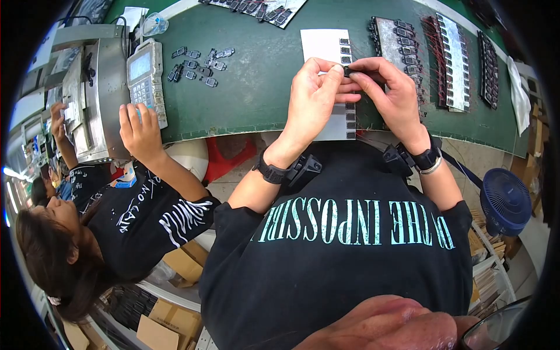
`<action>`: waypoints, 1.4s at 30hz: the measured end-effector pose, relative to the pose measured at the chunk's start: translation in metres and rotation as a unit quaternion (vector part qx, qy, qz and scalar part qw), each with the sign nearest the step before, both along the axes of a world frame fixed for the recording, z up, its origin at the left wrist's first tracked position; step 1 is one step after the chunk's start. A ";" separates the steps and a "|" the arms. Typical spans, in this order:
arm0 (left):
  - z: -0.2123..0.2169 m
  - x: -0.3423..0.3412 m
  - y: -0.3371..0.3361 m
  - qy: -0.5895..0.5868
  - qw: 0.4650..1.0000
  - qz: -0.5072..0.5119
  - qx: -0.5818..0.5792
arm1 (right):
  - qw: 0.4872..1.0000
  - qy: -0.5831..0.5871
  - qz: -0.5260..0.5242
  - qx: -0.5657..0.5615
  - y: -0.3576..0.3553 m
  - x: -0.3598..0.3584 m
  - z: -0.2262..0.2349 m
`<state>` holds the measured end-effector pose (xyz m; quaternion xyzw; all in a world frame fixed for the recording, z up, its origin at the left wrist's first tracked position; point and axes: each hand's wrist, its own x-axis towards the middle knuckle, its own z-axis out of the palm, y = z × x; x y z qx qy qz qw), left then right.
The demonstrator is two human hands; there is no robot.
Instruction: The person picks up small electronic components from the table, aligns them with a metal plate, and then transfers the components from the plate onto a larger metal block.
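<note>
black small rectangular component (348, 71), pinched between fingertips of left hand (312, 96) and right hand (392, 93), both closed on it above a white card (319, 44) edged with like parts. green work mat (256, 87) beneath; loose components (198, 64) and a grey keypad device (146, 79) near a co-worker's hand (139, 128).

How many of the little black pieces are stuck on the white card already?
Done: a column of small black parts lines the white card's right edge. In hand: both hands, left hand and right hand, pinch one black part. Left: loose parts wait on the green table.
</note>
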<state>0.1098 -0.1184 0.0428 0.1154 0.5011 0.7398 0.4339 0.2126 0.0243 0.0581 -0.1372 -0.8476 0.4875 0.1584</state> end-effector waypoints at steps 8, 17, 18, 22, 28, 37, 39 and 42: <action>-0.004 0.006 0.004 0.024 0.999 0.018 0.012 | 0.998 0.032 -0.032 -0.036 -0.009 0.004 0.000; -0.008 0.010 0.007 0.038 0.999 0.030 0.011 | 0.959 -0.042 -0.029 -0.278 0.000 0.000 -0.001; -0.008 0.010 0.007 0.040 0.999 0.031 0.011 | 0.958 -0.043 -0.024 -0.283 0.001 0.000 -0.003; -0.008 0.011 0.006 0.033 0.999 0.033 0.012 | 0.960 -0.047 -0.009 -0.277 0.002 0.000 -0.005; -0.008 0.013 0.006 0.049 0.997 0.052 0.016 | 0.972 -0.040 0.002 -0.231 0.004 -0.006 -0.005; -0.005 0.002 0.001 0.054 0.998 0.032 0.012 | 0.978 -0.053 0.023 -0.201 0.000 -0.011 0.011; -0.004 -0.004 0.000 0.042 0.999 0.026 0.011 | 0.969 -0.019 0.028 -0.244 -0.002 -0.013 0.014; 0.003 -0.012 -0.002 -0.036 0.997 0.067 0.034 | 0.966 -0.005 0.008 -0.257 -0.004 -0.008 0.021</action>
